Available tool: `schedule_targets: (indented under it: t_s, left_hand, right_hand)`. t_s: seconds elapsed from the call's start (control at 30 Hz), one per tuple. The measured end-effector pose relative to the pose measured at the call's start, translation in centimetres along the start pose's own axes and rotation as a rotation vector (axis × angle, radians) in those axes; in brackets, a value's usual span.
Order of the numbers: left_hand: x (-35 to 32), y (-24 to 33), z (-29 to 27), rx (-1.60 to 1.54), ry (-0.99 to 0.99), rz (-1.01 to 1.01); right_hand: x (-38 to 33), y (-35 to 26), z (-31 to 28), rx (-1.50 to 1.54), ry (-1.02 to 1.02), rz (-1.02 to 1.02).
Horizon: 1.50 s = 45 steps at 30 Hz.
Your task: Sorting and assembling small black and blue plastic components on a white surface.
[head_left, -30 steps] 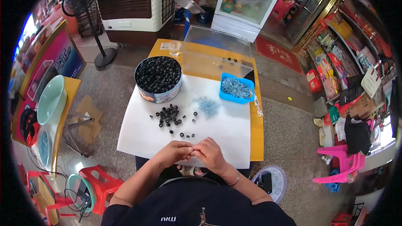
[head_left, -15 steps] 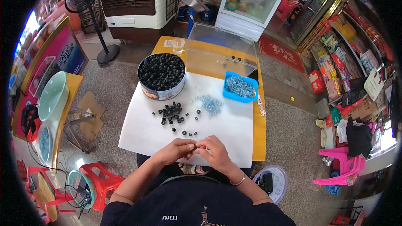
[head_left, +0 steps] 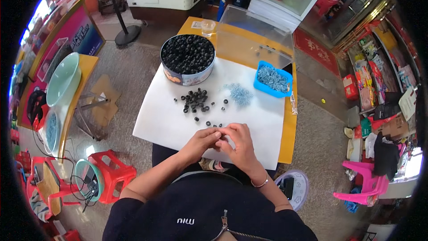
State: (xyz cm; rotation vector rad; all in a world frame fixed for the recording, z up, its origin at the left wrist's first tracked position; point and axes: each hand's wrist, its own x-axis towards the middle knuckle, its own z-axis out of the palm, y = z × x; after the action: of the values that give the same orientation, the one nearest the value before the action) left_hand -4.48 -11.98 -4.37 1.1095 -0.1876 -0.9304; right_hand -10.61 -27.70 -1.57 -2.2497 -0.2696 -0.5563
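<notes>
Close together over the front part of a white sheet [head_left: 159, 118], my left hand [head_left: 198, 143] and my right hand [head_left: 242, 146] meet at the fingertips. Both are closed in a pinch, and what is between them is too small and covered to make out. Just beyond the fingers lie a few loose black beads [head_left: 208, 123], with a larger scatter of black beads [head_left: 196, 100] farther off. To the right of that scatter is a small heap of pale blue bits [head_left: 240, 95]. A round tub [head_left: 196, 79] full of black beads stands at the far left of the sheet.
A blue plastic basket [head_left: 273, 91] of blue bits sits at the far right. Behind it are a clear box [head_left: 238, 40] and a clear cup [head_left: 207, 27] on the yellow table [head_left: 289, 145]. Red stool [head_left: 111, 176] stands left, pink stool [head_left: 365, 183] right.
The view has shifted, so the table and its things appear higher and farther right. My hands remain pinched together at the front of the sheet.
</notes>
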Motion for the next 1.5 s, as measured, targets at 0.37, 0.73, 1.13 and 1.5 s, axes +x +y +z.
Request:
schedule_targets:
  t_s: [0.37,0.73,1.13,1.5]
  left_hand:
    - [-0.1,-0.1,-1.7,-0.043,0.061,-0.047]
    - [0.4,-0.6,-2.9,-0.192,0.139,-0.093]
    - [1.4,-0.6,-3.0,-0.261,0.097,-0.094]
    - [3.1,-0.5,-1.6,-0.253,0.118,0.093]
  right_hand:
    - [11.4,8.2,-5.0,-0.260,0.343,-0.017]
    - [18.5,13.0,-5.4,-0.498,0.300,-0.233]
    - [7.0,10.3,1.5,-0.370,-0.115,-0.135]
    - [2.8,2.0,1.1,-0.226,-0.061,-0.048]
